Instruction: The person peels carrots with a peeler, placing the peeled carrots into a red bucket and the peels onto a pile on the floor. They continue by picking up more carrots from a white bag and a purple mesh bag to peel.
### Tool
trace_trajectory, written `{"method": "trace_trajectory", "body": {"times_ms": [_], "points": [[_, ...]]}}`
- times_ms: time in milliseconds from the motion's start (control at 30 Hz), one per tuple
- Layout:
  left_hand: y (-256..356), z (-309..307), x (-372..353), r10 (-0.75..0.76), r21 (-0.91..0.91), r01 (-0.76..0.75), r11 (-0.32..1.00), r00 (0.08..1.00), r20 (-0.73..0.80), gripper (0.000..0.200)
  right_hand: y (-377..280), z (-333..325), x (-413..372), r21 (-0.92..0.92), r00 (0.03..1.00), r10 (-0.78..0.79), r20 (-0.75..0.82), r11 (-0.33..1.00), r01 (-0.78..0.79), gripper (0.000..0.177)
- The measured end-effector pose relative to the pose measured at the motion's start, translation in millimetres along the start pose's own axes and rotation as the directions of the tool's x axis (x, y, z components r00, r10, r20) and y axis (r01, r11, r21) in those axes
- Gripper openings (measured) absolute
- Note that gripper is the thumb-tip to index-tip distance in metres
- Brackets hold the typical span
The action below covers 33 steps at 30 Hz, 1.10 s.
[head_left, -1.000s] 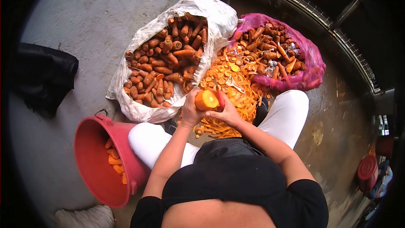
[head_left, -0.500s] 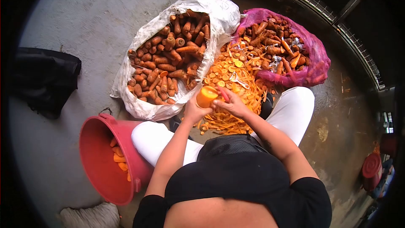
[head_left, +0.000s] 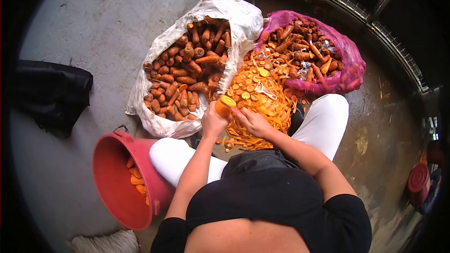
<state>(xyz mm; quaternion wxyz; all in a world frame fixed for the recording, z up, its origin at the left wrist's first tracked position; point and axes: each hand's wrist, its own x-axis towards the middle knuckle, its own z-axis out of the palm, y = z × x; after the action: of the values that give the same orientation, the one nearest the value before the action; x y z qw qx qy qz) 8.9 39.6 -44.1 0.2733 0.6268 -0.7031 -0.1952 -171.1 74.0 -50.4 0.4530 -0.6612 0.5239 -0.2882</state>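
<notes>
My left hand [head_left: 215, 121] is wrapped around a thick peeled carrot [head_left: 225, 105], its cut end facing up. Close beside it, my right hand [head_left: 253, 122] is closed on a small red-handled tool [head_left: 236, 110], held against the carrot's side; its blade does not show clearly. Beyond my hands lies a heap of carrot peels and cut ends [head_left: 269, 112], with a white peeler [head_left: 266, 90] on top. To the left of the heap, a white sack [head_left: 157, 121] gapes open, full of unpeeled carrots [head_left: 180, 72].
A pink mesh sack [head_left: 351, 65] with more carrots and scraps stands behind the heap. By my left knee, a red bucket [head_left: 112, 178] lies tipped, holding several peeled carrots [head_left: 136, 177]. Black cloth [head_left: 54, 93] lies on the left; a red container [head_left: 418, 182] is far right.
The carrot and my left hand have shifted slightly left, and the carrot is tilted differently. My right hand has turned and moved a little down, bringing the red handle lower.
</notes>
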Motion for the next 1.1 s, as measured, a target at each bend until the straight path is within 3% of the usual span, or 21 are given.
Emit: {"method": "trace_trajectory", "body": {"times_ms": [467,667,867,967,1100], "points": [[-1.4,-0.4,-2.6,0.049,0.116,-0.043,0.992,0.998,-0.050,0.046,3.1,1.3,-1.0,-0.008,0.998,0.057,0.037,0.998,-0.057,0.045],[-9.1,3.5,-0.6,0.177,0.238,-0.147,0.960,0.978,-0.111,0.041,7.1,4.8,-0.7,0.021,0.997,0.071,0.023,0.997,-0.071,0.046],[-12.1,5.2,-4.0,0.190,0.242,-0.163,0.957,0.977,-0.095,0.040,5.2,1.4,-3.3,0.004,0.988,0.100,0.115,0.995,-0.101,0.054],[-12.6,6.9,-3.2,0.270,0.329,-0.198,0.923,0.945,-0.187,0.041,8.5,4.8,-2.6,0.035,0.989,0.097,0.110,0.994,-0.101,0.056],[-12.5,6.0,-5.0,0.212,0.288,-0.169,0.943,0.969,-0.125,0.044,12.5,7.9,-0.3,0.078,0.990,0.089,0.108,0.992,-0.098,0.056]]}}
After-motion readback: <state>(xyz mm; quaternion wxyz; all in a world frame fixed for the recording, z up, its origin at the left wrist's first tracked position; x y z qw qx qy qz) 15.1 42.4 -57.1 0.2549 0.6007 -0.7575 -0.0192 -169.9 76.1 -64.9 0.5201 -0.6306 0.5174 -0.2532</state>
